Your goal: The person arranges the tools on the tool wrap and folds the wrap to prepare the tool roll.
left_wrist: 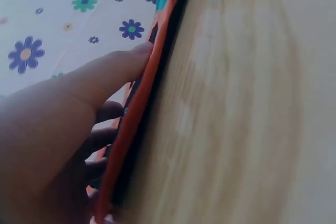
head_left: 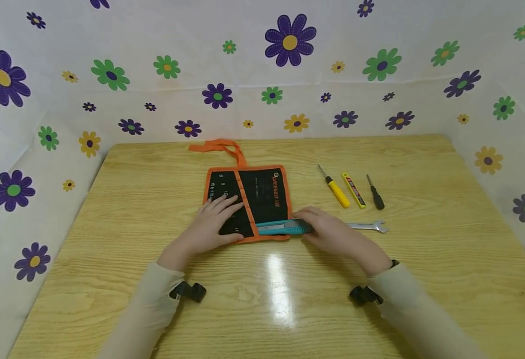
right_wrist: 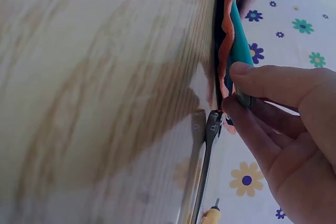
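A black tool pouch [head_left: 262, 194] with orange edging lies flat on the table. My left hand [head_left: 210, 224] rests on its left part, fingers spread over the pocket side and thumb near the lower edge. In my right hand [head_left: 329, 232] the dark end of a teal utility knife [head_left: 280, 228] is pinched between thumb and fingers. The knife lies along the pouch's lower edge, its front end at the orange-trimmed pocket opening; whether the tip is inside is hidden. In the right wrist view, the thumb presses on the knife [right_wrist: 241, 40] beside the orange edge.
Right of the pouch lie a yellow-handled screwdriver [head_left: 337, 193], a yellow slim packet [head_left: 354, 190] and a small black screwdriver [head_left: 376, 194]. A wrench [head_left: 372, 226] sticks out beyond my right hand. An orange strap [head_left: 224, 144] trails behind the pouch. Flowered cloth [head_left: 262, 65] hangs behind the table.
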A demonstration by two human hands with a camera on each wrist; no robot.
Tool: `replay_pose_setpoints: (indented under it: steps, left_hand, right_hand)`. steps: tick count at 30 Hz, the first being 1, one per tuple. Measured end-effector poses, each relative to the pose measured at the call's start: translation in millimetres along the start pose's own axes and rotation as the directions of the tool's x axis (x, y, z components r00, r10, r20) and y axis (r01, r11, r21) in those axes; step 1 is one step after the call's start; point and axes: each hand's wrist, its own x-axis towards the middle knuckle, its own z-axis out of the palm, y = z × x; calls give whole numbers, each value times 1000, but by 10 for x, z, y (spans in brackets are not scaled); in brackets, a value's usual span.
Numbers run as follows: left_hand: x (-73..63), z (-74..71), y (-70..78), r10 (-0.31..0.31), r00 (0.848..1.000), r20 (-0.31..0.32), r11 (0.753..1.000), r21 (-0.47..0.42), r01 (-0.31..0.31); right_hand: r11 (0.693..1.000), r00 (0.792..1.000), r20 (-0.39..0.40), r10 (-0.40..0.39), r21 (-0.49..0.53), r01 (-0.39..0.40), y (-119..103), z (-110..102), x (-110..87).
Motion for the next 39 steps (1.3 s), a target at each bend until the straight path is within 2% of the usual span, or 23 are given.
replay_pose_setpoints:
  steps: [8, 14, 21, 32, 39]
  left_hand:
    - [-105, 142, -99, -22, 998, -57, 999, -38, 19]
    - [-113, 229, -90, -27, 993, -116, 999, -22, 24]
    - [-105, 248, -85, -18, 993, -114, 1000, 5, 18]
    - [-99, 235, -89, 8, 995, -102, 999, 38, -4]
    - [-106, 233, -106, 9, 994, -106, 999, 39, -5]
  right_hand:
    - [999, 999, -34, -37, 15, 38, 44, -3, 26]
    - [997, 997, 18, -73, -8, 73, -36, 41, 122]
    - [989, 988, 51, -147, -11, 148, -162, 109, 263]
    - [988, 985, 87, -147, -31, 150, -305, 220, 502]
    - [989, 985, 94, -147, -4, 148, -312, 212, 526]
